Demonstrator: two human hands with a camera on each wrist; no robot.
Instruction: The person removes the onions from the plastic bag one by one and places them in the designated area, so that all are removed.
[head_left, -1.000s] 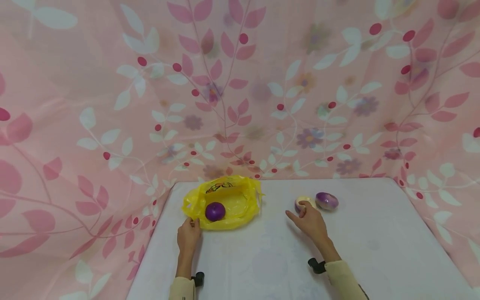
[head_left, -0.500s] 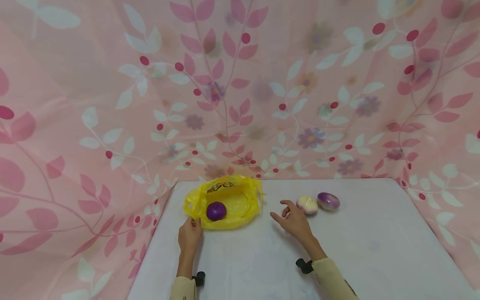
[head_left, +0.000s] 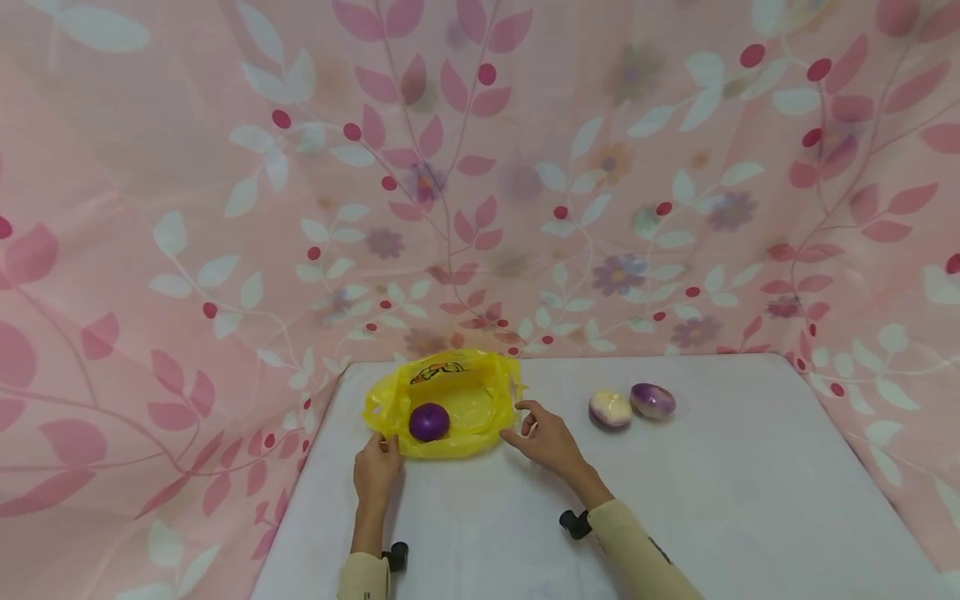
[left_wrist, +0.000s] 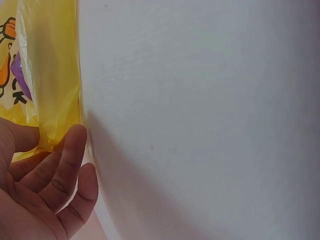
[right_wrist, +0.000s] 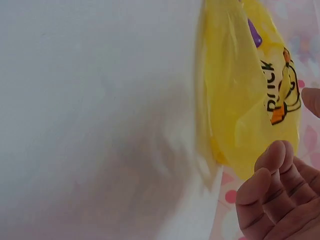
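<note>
A yellow plastic bag (head_left: 450, 450) with a printed cartoon lies with its mouth spread on the table. Inside its left part sits a round, shiny purple vegetable (head_left: 429, 422), possibly an onion. My left hand (head_left: 375, 471) pinches the bag's near left edge between thumb and fingers, as the left wrist view shows. At the bag's right edge is my right hand (head_left: 551, 442), its thumb and loosely bent fingers apart with nothing between them. In the right wrist view that hand (right_wrist: 280, 200) is close to the yellow plastic; whether it touches cannot be told.
To the right on the white table (head_left: 712, 500) lie a white-and-purple round vegetable (head_left: 611, 410) and a purple one (head_left: 652, 402), side by side. A pink floral curtain (head_left: 480, 208) hangs behind the table and at its sides.
My right hand has moved left, from over the white-and-purple vegetable to the bag's right edge. My left hand stays on the bag, and the vegetables lie where they were.
</note>
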